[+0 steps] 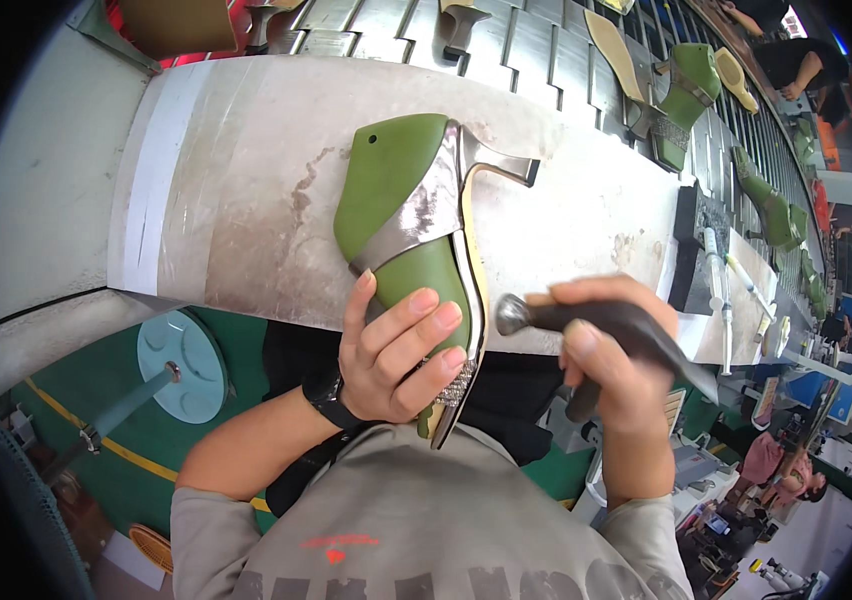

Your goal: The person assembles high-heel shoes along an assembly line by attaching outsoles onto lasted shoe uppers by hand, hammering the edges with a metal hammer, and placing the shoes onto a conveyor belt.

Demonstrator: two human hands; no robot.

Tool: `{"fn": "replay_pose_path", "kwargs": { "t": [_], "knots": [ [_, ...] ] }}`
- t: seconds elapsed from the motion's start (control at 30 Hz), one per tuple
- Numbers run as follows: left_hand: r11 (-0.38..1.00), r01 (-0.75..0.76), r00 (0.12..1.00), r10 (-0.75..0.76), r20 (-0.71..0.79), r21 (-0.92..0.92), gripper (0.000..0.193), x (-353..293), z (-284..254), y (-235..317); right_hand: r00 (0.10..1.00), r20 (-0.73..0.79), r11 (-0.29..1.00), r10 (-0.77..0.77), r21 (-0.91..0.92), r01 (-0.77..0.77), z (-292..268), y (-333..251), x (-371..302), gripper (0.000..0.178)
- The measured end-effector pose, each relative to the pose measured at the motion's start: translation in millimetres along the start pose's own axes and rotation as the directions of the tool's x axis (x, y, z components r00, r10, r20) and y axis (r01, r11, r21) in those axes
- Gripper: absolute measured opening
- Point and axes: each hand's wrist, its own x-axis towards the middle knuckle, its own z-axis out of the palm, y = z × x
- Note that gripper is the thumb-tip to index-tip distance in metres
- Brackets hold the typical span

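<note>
My left hand (396, 360) is wrapped around the forefoot of a high-heeled sandal (428, 212) mounted on a green shoe last (391, 175). The sandal lies on its side, toe toward me. A shiny silver band wraps its heel part, and a glittery strap (458, 384) crosses near the toe. Its slim heel (503, 163) points right. In my right hand (618, 352) is a shoemaker's hammer (606, 318), gripped close to its dark head. The round metal face points at the sole edge, with a small gap between them. My fingers cover part of the handle.
A pale, stained worktable (256, 180) lies under the sandal. Beyond it runs a slatted metal conveyor (536, 60) bearing another green last with a sandal (681, 110) and loose soles. Syringe-like tubes (721, 275) lie at the table's right end. A round blue stool (181, 350) stands lower left.
</note>
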Motion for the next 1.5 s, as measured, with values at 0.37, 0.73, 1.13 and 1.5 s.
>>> {"fn": "replay_pose_path", "kwargs": {
  "t": [0.37, 0.73, 1.13, 1.5],
  "knots": [
    [0.994, 0.101, 0.99, -0.104, -0.099, -0.032, 0.041, 8.9, 4.2, 4.3, 0.98, 0.084, 0.981, -0.179, 0.085, 0.172, 15.5, 3.3, -12.4, 0.024],
    [0.998, -0.041, 0.999, 0.04, 0.027, 0.045, 0.073, 4.4, -1.6, -3.5, 0.997, -0.059, 0.997, -0.059, 0.045, 0.062, 17.9, -5.1, -7.8, 0.031],
    [0.998, -0.034, 0.999, 0.034, -0.001, 0.047, 0.071, 2.2, 2.6, -4.1, 0.896, -0.292, 0.865, -0.334, 0.282, 0.415, 7.9, -2.1, -41.7, 0.043],
    [1.0, 0.015, 0.999, -0.014, -0.031, 0.026, 0.073, 24.6, 27.8, 18.9, 0.748, 0.031, 0.28, -0.663, -0.916, 0.287, -81.6, 56.9, 22.2, 0.042]
  ]
}}
